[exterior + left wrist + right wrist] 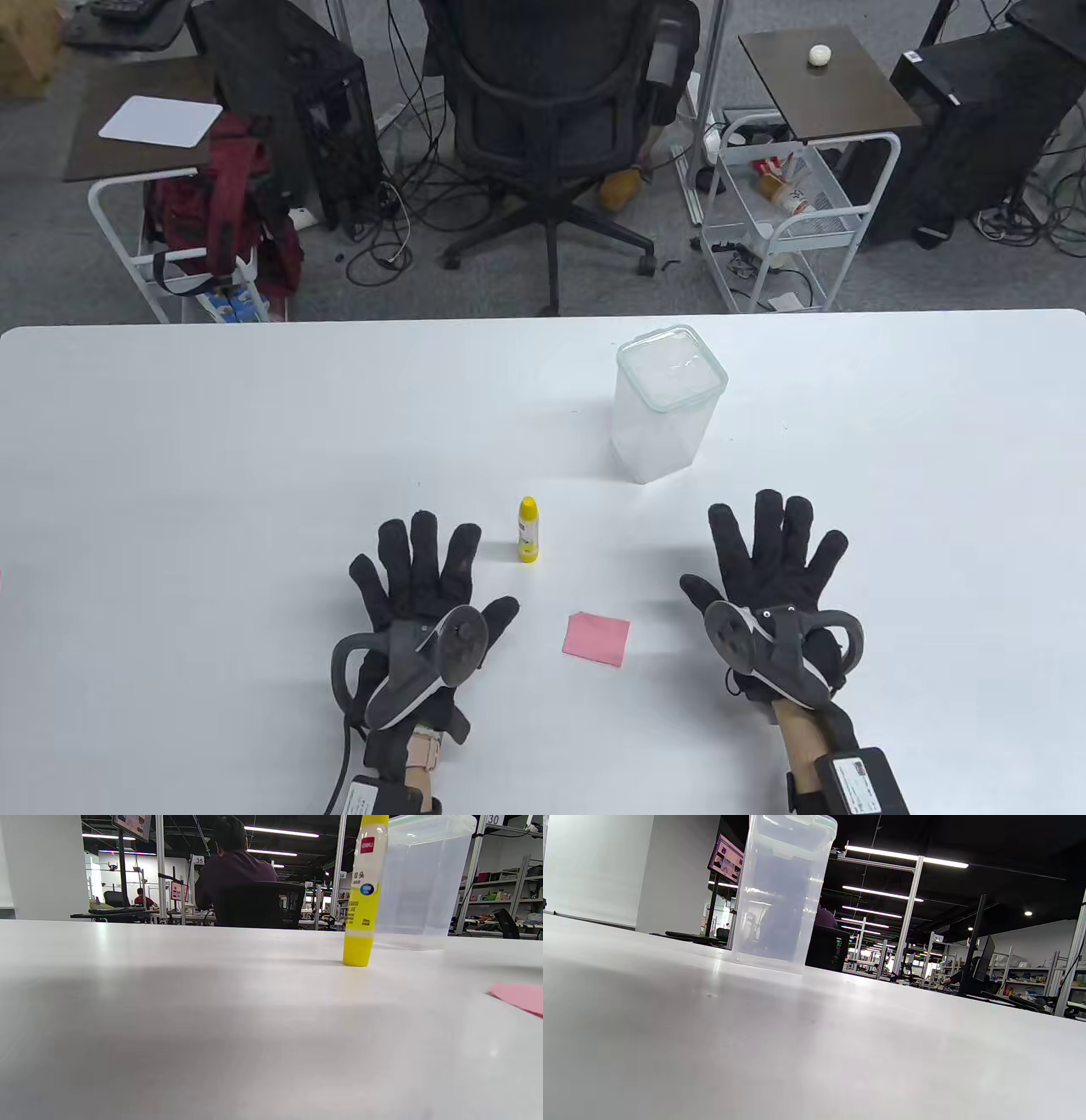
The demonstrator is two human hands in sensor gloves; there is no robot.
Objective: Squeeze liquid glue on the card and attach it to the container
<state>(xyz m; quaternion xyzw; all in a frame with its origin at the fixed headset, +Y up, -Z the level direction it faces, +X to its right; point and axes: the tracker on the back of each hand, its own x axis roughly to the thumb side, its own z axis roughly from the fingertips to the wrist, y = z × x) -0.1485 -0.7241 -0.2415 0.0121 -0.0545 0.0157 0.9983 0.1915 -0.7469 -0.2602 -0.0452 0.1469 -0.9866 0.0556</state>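
1. Nearest me, I see my left hand (424,586) lying flat on the white table (170,475), palm down, fingers spread, holding nothing.
2. My right hand (776,577) lies the same way on the other side, fingers fanned out and touching none of the task items.
3. Between the two hands, I have the pink card (596,638) lying flat on the table, apart from both.
4. A little farther out, the yellow glue bottle (527,530) stands upright, cap on, just right of my left fingertips (422,526) but not touching them.
5. Farthest, the clear container (666,407) stands upright with its lid on, beyond the glue and ahead of my right hand.
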